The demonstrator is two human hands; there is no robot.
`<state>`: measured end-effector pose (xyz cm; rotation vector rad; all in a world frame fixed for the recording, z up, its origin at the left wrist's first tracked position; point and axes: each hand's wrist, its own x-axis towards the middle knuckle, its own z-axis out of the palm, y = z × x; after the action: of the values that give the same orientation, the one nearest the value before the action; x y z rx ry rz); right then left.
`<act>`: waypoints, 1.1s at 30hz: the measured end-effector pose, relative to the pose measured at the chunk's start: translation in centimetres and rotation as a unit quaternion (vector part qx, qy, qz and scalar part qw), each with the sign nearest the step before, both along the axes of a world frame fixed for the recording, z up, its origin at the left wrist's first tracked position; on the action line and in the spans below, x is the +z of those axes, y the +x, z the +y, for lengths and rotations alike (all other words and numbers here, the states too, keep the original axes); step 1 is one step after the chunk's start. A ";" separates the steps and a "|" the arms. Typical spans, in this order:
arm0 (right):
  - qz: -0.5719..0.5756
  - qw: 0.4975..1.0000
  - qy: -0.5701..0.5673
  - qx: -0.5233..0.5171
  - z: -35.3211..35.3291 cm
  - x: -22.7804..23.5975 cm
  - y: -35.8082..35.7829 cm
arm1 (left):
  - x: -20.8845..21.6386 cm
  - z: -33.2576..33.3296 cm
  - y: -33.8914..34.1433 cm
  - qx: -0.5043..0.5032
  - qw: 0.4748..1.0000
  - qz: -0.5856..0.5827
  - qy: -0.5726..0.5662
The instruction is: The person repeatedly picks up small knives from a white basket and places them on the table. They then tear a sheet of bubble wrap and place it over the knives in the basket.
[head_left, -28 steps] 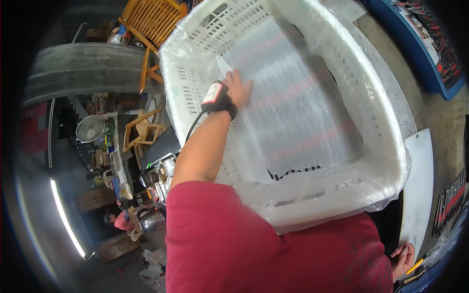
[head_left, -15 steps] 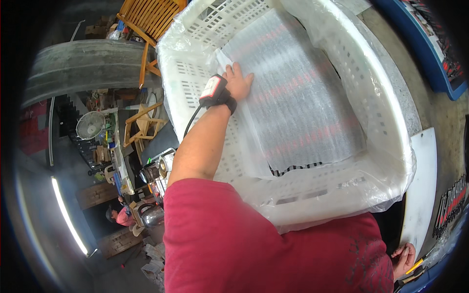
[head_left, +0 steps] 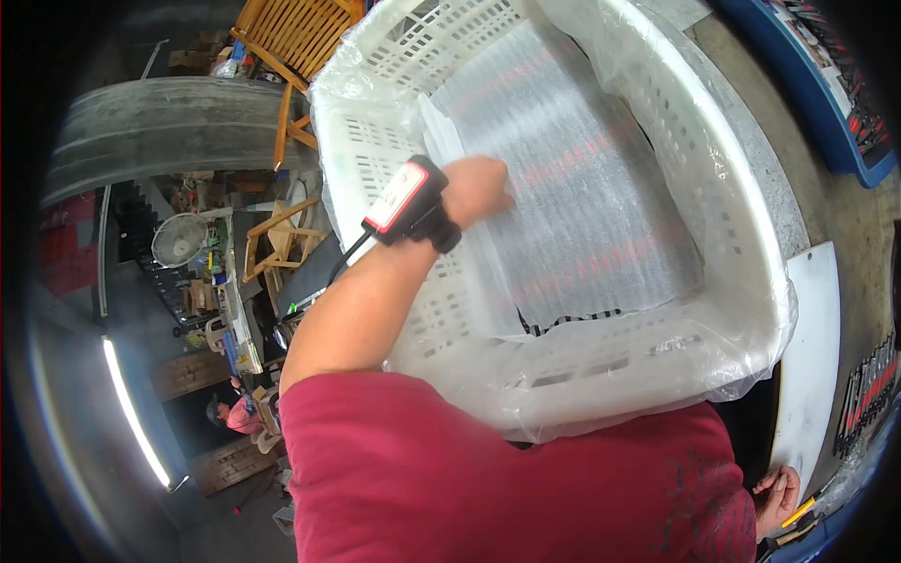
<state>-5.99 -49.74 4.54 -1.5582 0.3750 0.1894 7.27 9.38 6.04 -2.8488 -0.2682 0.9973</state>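
Observation:
A white perforated plastic basket (head_left: pixel 781 281) lined with clear plastic film stands in front of me. Inside lies a sheet of thin white packing foam (head_left: pixel 572 178). Reddish rows show faintly through it, and a black-and-white striped edge peeks out at its near side. My left hand (head_left: pixel 477 188) is over the foam's left part, its fingers bent down and hidden; whether it grips the sheet cannot be seen. A black box with a red-edged label (head_left: pixel 404 200) is strapped to that wrist. At the lower right, my right hand (head_left: pixel 777 497) hangs by a white board, fingers loosely curled and apart, nothing visible in it.
To the right are a white board (head_left: pixel 815 347), a row of red-and-black tools (head_left: pixel 865 389), a yellow-handled tool (head_left: pixel 798 512) and a blue tray (head_left: pixel 878 178). Wooden folding chairs (head_left: pixel 296 38), a fan (head_left: pixel 178 240) and a distant person (head_left: pixel 242 416) are on the left.
My left hand was spread flat on the foam; its fingers are now bent under, and it has moved slightly right and nearer. The left elbow has swung left. My right hand stays put.

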 end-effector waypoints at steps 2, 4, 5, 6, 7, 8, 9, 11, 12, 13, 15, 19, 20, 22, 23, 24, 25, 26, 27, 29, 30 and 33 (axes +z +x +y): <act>-0.002 1.000 -0.004 0.000 0.0 -0.1 0.0 | 0.5 -1.0 -0.8 -0.007 0.999 0.028 -0.023; 0.000 1.000 -0.007 -0.002 -0.1 -0.2 -0.1 | 0.9 -1.0 -1.6 -0.018 0.999 0.040 -0.025; 0.002 1.000 -0.009 -0.004 -0.1 -0.1 -0.1 | 0.9 -0.8 -1.9 -0.025 0.998 0.044 -0.026; 0.004 1.000 -0.011 -0.006 -0.2 -0.1 -0.1 | 0.8 -0.6 -2.0 -0.009 0.997 0.069 -0.020; 0.000 1.000 -0.011 -0.005 -0.2 -0.2 -0.1 | 0.7 -0.4 -2.3 -0.019 0.997 0.066 -0.023; -0.004 1.000 -0.011 -0.004 -0.1 -0.2 -0.1 | 0.6 -0.2 -2.7 -0.029 0.997 0.064 -0.026; -0.008 1.000 -0.011 -0.004 -0.1 -0.3 -0.2 | 0.3 0.0 -3.0 -0.043 0.997 0.061 -0.026; -0.010 1.000 -0.007 -0.004 0.0 -0.4 -0.2 | -0.3 0.3 -3.3 -0.048 0.997 0.055 -0.037; -0.011 1.000 -0.005 -0.005 0.0 -0.5 -0.2 | -0.7 0.5 -3.4 -0.053 0.996 0.052 -0.042; -0.014 1.000 -0.010 -0.009 0.0 -0.5 -0.2 | -1.1 0.6 -3.4 -0.042 0.997 0.050 -0.043; -0.019 0.999 -0.021 -0.018 0.2 -0.6 -0.3 | -2.0 0.7 -3.6 -0.021 0.998 0.043 -0.044; -0.025 0.999 -0.023 -0.020 0.5 -0.6 -0.1 | -3.2 1.2 -4.2 -0.030 0.998 0.018 -0.049; -0.027 0.999 -0.021 -0.017 0.5 -0.6 -0.1 | -3.3 1.2 -4.4 -0.037 0.998 0.010 -0.049; -0.034 0.999 -0.019 -0.012 0.7 -0.6 0.2 | -3.7 1.3 -4.3 -0.023 0.999 0.024 -0.041; -0.037 0.999 -0.020 -0.011 0.9 -0.6 0.2 | -3.8 1.4 -4.3 -0.031 0.998 0.020 -0.045; -0.040 0.999 -0.021 -0.011 1.0 -0.6 0.2 | -3.8 1.4 -4.4 -0.038 0.998 0.016 -0.048; -0.042 0.999 -0.022 -0.012 1.2 -0.6 0.2 | -3.7 1.4 -4.4 -0.046 0.998 0.013 -0.051; -0.043 0.999 -0.023 -0.014 1.3 -0.6 0.2 | -3.6 1.3 -4.3 -0.019 0.999 0.017 -0.040; -0.045 0.999 -0.025 -0.015 1.5 -0.6 0.2 | -3.4 1.3 -4.3 -0.018 0.999 0.017 -0.036; -0.049 0.998 -0.025 -0.024 1.9 -0.5 0.3 | -3.0 1.4 -4.3 -0.013 0.999 0.016 -0.028; -0.050 0.998 -0.024 -0.022 2.1 -0.4 0.3 | -2.8 1.5 -4.2 -0.004 0.999 0.045 -0.001; -0.041 0.998 -0.027 -0.024 2.4 0.0 0.5 | -2.2 2.2 -4.2 -0.017 0.999 0.036 -0.020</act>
<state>-5.51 -47.32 4.54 -1.6022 0.3544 0.0776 3.03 11.59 3.85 -2.8359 -0.1946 1.1091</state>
